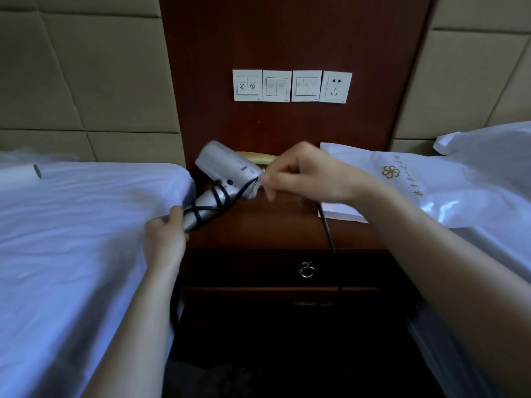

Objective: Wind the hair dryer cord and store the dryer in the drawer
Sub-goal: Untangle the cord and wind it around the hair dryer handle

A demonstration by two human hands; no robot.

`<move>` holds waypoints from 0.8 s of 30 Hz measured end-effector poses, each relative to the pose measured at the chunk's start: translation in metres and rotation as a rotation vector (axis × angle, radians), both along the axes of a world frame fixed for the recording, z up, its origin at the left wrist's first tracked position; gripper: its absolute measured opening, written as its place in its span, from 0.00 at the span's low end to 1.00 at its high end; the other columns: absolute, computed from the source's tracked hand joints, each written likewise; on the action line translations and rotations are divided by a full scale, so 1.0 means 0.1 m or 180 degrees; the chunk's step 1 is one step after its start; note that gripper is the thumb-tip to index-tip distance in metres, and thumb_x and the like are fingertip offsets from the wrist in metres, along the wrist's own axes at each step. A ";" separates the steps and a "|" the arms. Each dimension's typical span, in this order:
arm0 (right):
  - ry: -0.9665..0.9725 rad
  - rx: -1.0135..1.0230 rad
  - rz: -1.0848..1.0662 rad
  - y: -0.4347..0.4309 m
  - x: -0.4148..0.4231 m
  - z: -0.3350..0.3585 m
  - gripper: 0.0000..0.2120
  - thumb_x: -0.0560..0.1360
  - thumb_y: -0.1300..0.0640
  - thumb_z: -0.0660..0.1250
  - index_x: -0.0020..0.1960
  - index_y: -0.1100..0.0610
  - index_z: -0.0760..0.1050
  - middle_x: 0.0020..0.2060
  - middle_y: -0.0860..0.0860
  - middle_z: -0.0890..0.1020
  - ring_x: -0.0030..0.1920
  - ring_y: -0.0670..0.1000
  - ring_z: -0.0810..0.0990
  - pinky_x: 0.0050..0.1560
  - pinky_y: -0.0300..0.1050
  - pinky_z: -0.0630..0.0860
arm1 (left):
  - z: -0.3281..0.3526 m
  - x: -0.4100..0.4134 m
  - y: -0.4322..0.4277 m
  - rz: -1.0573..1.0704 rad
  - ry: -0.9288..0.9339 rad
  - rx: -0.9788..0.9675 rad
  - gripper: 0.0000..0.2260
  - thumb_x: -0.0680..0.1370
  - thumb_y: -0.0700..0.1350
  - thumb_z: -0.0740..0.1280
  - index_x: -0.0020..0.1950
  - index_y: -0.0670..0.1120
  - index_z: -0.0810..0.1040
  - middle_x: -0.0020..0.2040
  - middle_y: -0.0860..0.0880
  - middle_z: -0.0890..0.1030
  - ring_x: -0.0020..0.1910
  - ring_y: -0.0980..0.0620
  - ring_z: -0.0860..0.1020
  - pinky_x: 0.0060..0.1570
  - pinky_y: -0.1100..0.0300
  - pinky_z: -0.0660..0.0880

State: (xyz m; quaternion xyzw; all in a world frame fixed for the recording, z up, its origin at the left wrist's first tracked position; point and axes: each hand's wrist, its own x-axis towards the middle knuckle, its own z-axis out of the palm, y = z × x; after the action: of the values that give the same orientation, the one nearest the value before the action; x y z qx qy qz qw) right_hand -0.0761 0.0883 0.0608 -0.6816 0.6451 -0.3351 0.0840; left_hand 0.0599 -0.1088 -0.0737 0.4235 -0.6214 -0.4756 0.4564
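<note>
Grips the silver hair dryer (227,170) by the handle's end in the curled left hand (165,234), above the nightstand worktop (287,225) beside a white bed (86,225). Pinches the black cord (207,209) in the right hand (301,173) at the dryer's rear (several crossed turns around the handle). Leaves the slack hanging past the closed drawer (258,268).

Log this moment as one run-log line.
step: winding cord | left hand: grips hair dryer handle | right hand: pinches cord | cord: partly wound on handle, rest hangs | drawer: closed
</note>
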 end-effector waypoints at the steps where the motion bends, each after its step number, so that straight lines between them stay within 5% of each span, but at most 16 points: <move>1: -0.0004 -0.0117 -0.0117 -0.03 -0.04 0.03 0.15 0.77 0.61 0.64 0.34 0.66 0.77 0.17 0.42 0.69 0.21 0.42 0.65 0.26 0.27 0.62 | 0.00 0.01 0.01 -0.0011 -0.0188 -0.0224 0.18 0.67 0.55 0.56 0.27 0.42 0.72 0.27 0.40 0.77 0.33 0.37 0.78 0.36 0.47 0.74; 9: 0.0039 -0.0501 -0.0974 -0.25 -0.41 0.11 0.19 0.75 0.51 0.68 0.30 0.59 0.72 0.21 0.46 0.62 0.21 0.43 0.60 0.25 0.32 0.57 | 0.08 0.03 0.11 -0.1179 -0.0622 -0.0991 0.20 0.70 0.56 0.59 0.35 0.40 0.78 0.33 0.42 0.79 0.36 0.44 0.80 0.43 0.47 0.79; 14: -0.0043 -0.0135 -0.1156 -0.30 -0.63 -0.02 0.20 0.72 0.49 0.70 0.27 0.57 0.69 0.16 0.43 0.63 0.20 0.44 0.61 0.24 0.31 0.58 | 0.10 0.01 0.20 -0.1981 -0.0522 -0.0844 0.13 0.79 0.44 0.61 0.36 0.45 0.78 0.26 0.57 0.73 0.28 0.64 0.73 0.26 0.69 0.73; 18: -0.0493 0.0195 -0.1112 -0.24 -0.75 -0.14 0.22 0.72 0.47 0.70 0.30 0.63 0.70 0.21 0.44 0.62 0.24 0.45 0.58 0.26 0.35 0.56 | 0.18 0.05 0.28 -0.2243 -0.0373 -0.0649 0.12 0.78 0.43 0.60 0.36 0.44 0.75 0.21 0.58 0.68 0.21 0.64 0.67 0.22 0.73 0.66; 24: -0.1269 0.0582 -0.1291 -0.15 -0.79 -0.44 0.14 0.78 0.67 0.57 0.34 0.60 0.67 0.29 0.52 0.63 0.29 0.49 0.59 0.31 0.41 0.58 | 0.22 0.08 0.33 -0.2275 0.0099 -0.0131 0.14 0.73 0.46 0.60 0.27 0.47 0.72 0.18 0.54 0.63 0.17 0.61 0.60 0.19 0.71 0.56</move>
State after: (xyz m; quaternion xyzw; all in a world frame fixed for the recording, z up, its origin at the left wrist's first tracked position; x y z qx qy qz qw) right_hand -0.1553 0.0732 0.0168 -0.4492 0.7663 -0.4128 0.2013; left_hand 0.0683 -0.0757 -0.0513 0.1628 -0.7327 -0.5990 0.2789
